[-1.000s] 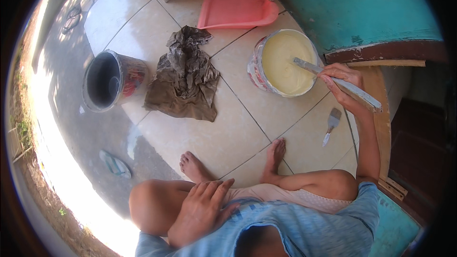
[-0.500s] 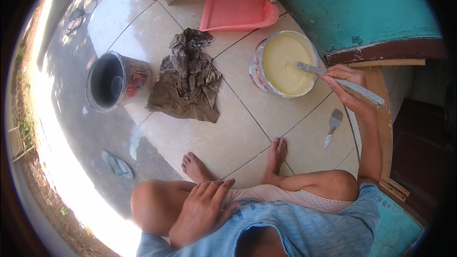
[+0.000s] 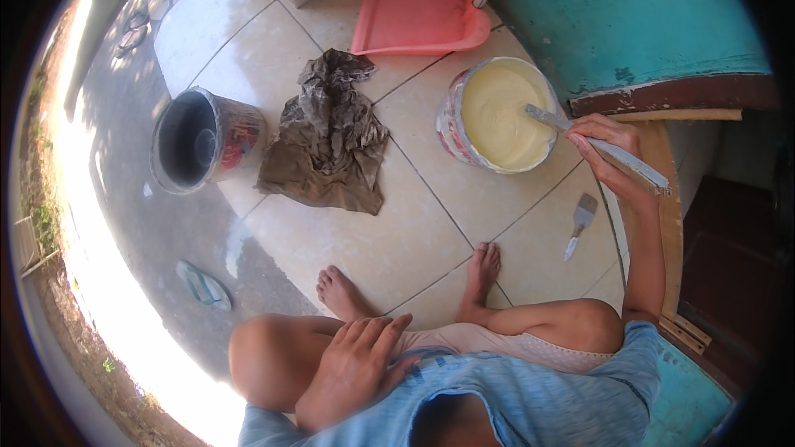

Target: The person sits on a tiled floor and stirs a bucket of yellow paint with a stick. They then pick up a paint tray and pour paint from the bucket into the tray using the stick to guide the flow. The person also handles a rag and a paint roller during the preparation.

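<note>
My right hand [image 3: 609, 149] is closed around a flat wooden stick [image 3: 629, 164], pale with whitish smears. The stick's far end dips into pale yellow paint [image 3: 501, 112] inside a round bucket [image 3: 453, 128] on the tiles, at the right. Swirl marks show on the paint around the tip. My left hand [image 3: 352, 364] rests on my left thigh, fingers stretched out, holding nothing. Below the bucket a paintbrush [image 3: 583, 215] lies on the floor, its white-tipped handle pointing toward me.
A crumpled brown cloth [image 3: 331, 149] lies mid-floor. Left of it stands a dark bucket [image 3: 157, 153]. Behind are a pink dustpan [image 3: 418, 12] and a teal wall [image 3: 646, 16]. One flip-flop [image 3: 203, 285] lies at the left, and my bare feet [image 3: 480, 277] are on the tiles.
The stick's tip has shifted slightly right in the paint, still held by my right hand. My left hand stays on my thigh. The view has moved a little.
</note>
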Tool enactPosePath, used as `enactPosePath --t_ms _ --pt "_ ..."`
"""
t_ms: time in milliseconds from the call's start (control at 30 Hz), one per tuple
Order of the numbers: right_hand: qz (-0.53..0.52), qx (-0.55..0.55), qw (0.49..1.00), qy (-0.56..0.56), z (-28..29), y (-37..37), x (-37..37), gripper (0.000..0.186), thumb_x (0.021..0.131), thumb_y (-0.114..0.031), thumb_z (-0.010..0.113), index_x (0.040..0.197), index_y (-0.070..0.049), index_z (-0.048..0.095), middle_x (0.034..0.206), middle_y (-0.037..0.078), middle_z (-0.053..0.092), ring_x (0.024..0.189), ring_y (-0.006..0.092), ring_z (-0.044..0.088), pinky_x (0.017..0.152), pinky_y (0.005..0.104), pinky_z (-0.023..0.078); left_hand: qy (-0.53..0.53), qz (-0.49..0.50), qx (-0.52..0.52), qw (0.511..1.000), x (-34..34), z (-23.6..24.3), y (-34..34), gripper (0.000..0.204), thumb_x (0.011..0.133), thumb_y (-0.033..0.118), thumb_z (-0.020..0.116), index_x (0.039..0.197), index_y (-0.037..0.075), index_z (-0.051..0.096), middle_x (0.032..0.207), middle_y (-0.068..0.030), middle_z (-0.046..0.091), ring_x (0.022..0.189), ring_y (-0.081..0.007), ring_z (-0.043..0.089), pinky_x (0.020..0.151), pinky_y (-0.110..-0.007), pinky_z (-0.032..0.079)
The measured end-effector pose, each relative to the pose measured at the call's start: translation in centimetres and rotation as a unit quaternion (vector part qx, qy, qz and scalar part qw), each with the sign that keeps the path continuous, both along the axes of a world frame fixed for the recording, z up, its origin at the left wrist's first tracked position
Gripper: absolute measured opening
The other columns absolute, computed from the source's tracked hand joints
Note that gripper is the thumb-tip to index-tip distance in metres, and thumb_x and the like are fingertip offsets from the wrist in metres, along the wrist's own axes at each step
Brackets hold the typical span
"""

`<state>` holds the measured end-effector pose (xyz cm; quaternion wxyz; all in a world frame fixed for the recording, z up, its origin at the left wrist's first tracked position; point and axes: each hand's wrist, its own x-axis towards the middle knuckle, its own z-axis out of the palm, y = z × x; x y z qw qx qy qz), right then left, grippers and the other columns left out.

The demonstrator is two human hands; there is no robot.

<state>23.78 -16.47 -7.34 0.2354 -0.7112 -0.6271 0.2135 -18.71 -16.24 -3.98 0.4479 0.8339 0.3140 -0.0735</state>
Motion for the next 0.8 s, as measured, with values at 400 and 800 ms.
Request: enactPosePath --t_ms 400,800 --pt "0.013 -0.119 0.991 0.06 1.6 -0.5 1.0 0.014 0.092 -0.009 0.07 0.095 0.004 0.074 0.084 0.011 0.069 0.074 0.0168 0.062 0.066 0.0294 0.05 0.01 0.0 -0.007 1.0 0.0 0.1 0.0 0.055 0.092 0.035 0.069 0.135 0.003 0.057 0.11 -0.0176 0.065 0.106 -0.0325 0.063 0.094 -0.041 0.05" --pt "0.049 -0.097 0.987 0.117 0.4 -0.2 1.2 0.014 0.093 -0.01 0.07 0.094 0.002 0.077 0.085 0.01 0.071 0.074 0.016 0.062 0.068 0.0295 0.05 0.005 -0.002 -0.012 1.0 0.2 0.1 0.3 0.056 0.092 0.036 0.069 0.135 0.003 0.056 0.11 -0.0183 0.065 0.107 -0.0336 0.062 0.094 -0.042 0.05"
